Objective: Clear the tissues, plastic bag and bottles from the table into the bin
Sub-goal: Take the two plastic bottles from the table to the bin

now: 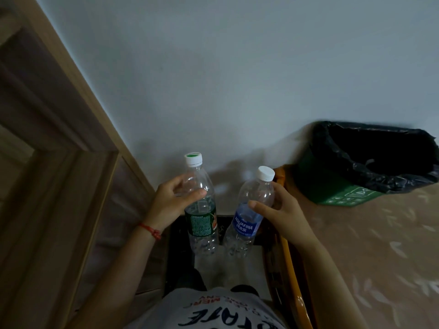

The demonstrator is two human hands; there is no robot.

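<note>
- Pale grey wall fills the upper field; wooden door frame (59, 138) runs along 9 to 10 o'clock; patterned beige floor (380, 257) lies at 4 o'clock.
- Bin (342, 193): green body, black liner (370, 148) folded over the rim, mouth uncovered, standing at 2 o'clock against the wall, well apart from both bottles.
- Green-label bottle (202, 210): clear plastic, white cap on, upright, just left of centre. Left hand (171, 200) wraps its shoulder above the label, thumb across the front.
- Blue-label bottle (247, 217) (marked AQUAFINA): clear plastic, white cap on, tilted slightly toward 1 o'clock, just beside the first. Right hand (280, 210) curls round its upper body, thumb on the label's top edge.
- Handling, as judged: both bottles look empty, hence light; thin walls likely dent under a hard squeeze; smooth plastic may slip. Best hold is the stiffer shoulder or neck.
- Red string bracelet (150, 230) on the left wrist.
- Tissues and plastic bag: not in view.
</note>
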